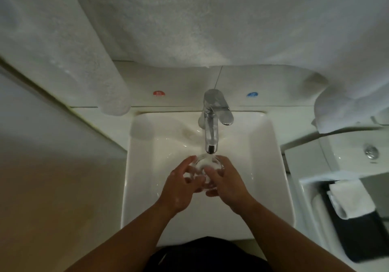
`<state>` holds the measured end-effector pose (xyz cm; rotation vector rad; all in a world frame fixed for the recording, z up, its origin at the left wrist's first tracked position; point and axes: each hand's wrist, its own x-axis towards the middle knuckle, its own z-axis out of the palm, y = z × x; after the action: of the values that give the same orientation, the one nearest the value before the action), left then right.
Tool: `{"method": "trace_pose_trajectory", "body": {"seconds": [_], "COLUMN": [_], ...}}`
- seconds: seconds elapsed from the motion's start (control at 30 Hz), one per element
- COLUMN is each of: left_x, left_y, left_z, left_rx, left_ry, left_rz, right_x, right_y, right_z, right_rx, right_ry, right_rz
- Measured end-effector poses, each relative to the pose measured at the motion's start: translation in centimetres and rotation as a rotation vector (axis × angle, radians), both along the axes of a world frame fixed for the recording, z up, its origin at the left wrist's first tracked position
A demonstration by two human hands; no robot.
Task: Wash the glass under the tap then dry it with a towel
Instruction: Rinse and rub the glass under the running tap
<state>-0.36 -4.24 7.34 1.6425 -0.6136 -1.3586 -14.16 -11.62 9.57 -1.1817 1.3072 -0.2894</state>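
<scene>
Washing stage, judged from the scene: the glass is at the tap and no towel is in hand, so drying is not yet begun.

Closest to the viewer, 2 bare forearms reach forward over the front edge of a white sink [263, 166]. Just in front of the tap's spout and slightly below it, both hands wrap 1 clear glass [207, 166].

The left hand [179, 187] grips the glass's left side with its fingers spread and curled round the wall. The right hand [227, 185] grips the right side, with fingers curled close together and a fingertip across the near wall.

The glass is tilted with its mouth toward the spout. It looks pale inside, and how much water it holds cannot be told. A faint streak under the spout suggests running water, though it is too dim to be sure. The sink below shows wet glints and no standing pool.

The chrome tap [211, 128] stands at the sink's back edge. Behind it, a red sticker [159, 93] sits to its left and a blue sticker [252, 94] to its right.

Far to the tap's right, nearer the viewer, a folded white towel [351, 200] lies on a dark tray [362, 236]. Beyond the tap, a large white towel [189, 19] hangs across the wall.
</scene>
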Motion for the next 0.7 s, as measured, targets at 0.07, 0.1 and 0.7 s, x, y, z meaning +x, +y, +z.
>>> {"method": "trace_pose_trajectory", "body": {"seconds": [0.07, 0.1, 0.7], "left_x": [0.1, 0.1, 0.9], "left_y": [0.2, 0.1, -0.3], "left_z": [-0.1, -0.1, -0.1], "left_rx": [-0.004, -0.008, -0.051], "left_ry": [-0.062, -0.11, -0.299], "left_rz": [-0.026, -0.035, -0.181], "right_x": [0.1, 0.3, 1.3], "right_y": [-0.2, -0.3, -2.0], "right_z": [0.3, 0.3, 1.3], "right_rx": [-0.04, -0.049, 0.369], "right_ry": [0.113, 0.135, -0.075], "right_rz": [-0.004, -0.007, -0.157]}}
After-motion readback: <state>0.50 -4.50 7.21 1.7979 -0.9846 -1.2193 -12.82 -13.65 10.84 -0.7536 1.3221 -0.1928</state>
